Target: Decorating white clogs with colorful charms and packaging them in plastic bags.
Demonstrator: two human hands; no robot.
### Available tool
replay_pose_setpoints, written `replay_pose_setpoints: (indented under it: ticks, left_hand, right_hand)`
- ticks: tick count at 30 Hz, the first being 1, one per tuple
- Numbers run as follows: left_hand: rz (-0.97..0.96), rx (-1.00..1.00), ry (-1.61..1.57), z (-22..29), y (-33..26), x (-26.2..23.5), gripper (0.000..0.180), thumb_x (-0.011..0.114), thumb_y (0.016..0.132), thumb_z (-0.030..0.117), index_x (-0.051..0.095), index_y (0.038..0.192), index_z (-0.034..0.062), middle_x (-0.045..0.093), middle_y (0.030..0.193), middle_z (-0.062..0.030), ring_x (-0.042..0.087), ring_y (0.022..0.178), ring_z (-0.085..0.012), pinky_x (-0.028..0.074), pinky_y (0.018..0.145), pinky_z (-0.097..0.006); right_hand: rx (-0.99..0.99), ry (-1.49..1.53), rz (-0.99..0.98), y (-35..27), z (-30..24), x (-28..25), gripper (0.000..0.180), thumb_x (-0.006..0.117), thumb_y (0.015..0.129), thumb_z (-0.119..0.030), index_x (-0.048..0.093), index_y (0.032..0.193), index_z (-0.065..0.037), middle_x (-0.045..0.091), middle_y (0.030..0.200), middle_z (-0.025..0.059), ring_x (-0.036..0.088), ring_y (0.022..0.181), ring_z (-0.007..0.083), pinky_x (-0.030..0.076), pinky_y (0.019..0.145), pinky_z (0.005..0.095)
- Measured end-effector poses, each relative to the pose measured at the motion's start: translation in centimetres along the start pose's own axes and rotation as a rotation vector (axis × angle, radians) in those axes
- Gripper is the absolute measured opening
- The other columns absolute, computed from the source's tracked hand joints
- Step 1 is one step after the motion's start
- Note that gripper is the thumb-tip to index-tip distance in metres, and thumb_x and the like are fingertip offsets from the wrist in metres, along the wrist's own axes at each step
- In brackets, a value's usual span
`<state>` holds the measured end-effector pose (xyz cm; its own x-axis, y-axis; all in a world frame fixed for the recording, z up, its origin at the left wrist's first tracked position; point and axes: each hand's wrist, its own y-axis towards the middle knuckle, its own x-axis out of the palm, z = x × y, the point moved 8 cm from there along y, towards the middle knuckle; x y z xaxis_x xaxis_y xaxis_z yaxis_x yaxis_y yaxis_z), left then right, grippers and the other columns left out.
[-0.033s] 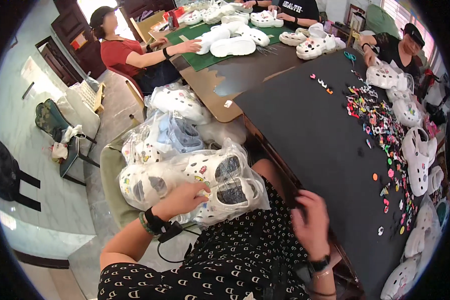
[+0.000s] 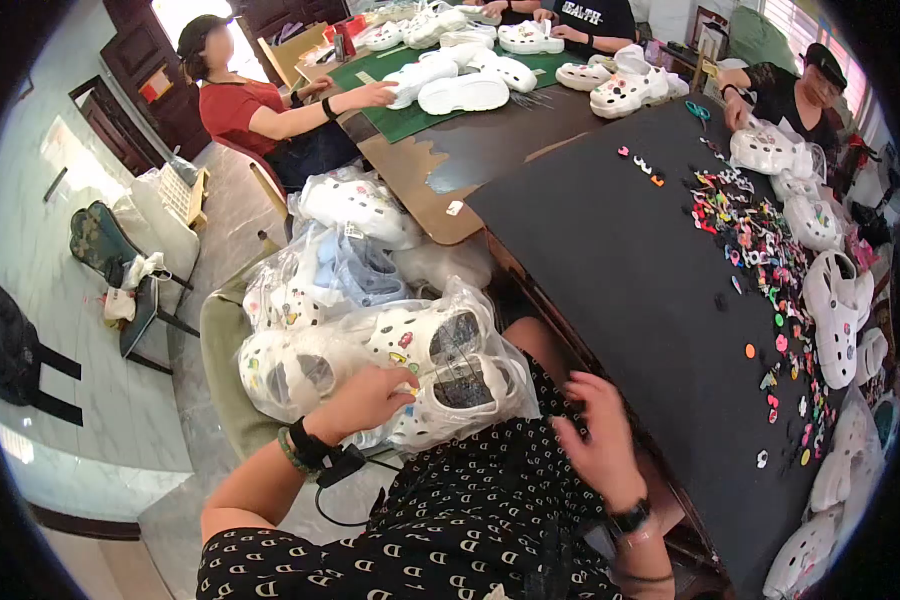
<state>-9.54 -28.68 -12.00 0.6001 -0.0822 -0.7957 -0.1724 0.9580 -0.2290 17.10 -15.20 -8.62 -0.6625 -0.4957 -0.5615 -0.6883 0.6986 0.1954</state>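
A see-through plastic bag of white clogs (image 2: 435, 335), dotted with colourful charms, lies on a green chair seat against my lap. My left hand (image 2: 363, 402) is on the near side of this bag, its fingers curled in against the plastic; the thumb is hidden. Over my lap, beside the table edge, my right hand (image 2: 602, 440) hangs with its fingers apart and nothing in it. Behind the nearest bag are more bagged clogs, among them a light blue pair (image 2: 355, 275) and a white pair (image 2: 355, 210).
A black-topped table (image 2: 610, 250) stands at my right, with scattered shoe charms (image 2: 760, 240) and a row of white clogs (image 2: 830, 320) along its far side. Teal scissors (image 2: 698, 112) lie there. Several people sit around the tables; a red-sleeved person (image 2: 245, 110) handles white clogs (image 2: 465, 93).
My right hand has moved a little left, away from the table edge and over my lap. My left hand stays on the bag.
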Motion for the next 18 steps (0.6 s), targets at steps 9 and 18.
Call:
replay_pose_setpoints:
  ticks: [9, 18]
  left_hand:
    - [0.214, -0.052, 0.071, -0.3, -2.9, -3.1, 0.014, 0.066, 0.085, 0.011, 0.068, 0.099, 0.0079, 0.064, 0.076, -0.0193, 0.063, 0.070, -0.0365, 0.049, 0.065, -0.042]
    - [0.377, -0.031, 0.131, -1.7, -3.2, -4.7, 0.016, 0.057, 0.089, 0.013, 0.066, 0.099, 0.0040, 0.067, 0.085, -0.0209, 0.063, 0.082, -0.0410, 0.050, 0.073, -0.049]
  right_hand:
    - [-0.072, -0.137, -0.109, 6.3, 2.8, 9.9, 0.020, 0.070, 0.088, -0.016, 0.059, 0.089, 0.001, 0.066, 0.097, 0.0148, 0.061, 0.101, 0.0239, 0.049, 0.082, 0.0343]
    - [-0.262, 0.674, 0.164, 7.8, -12.5, -3.5, 0.012, 0.060, 0.093, -0.004, 0.055, 0.083, -0.004, 0.059, 0.073, 0.0020, 0.057, 0.064, 0.0072, 0.047, 0.057, 0.0227]
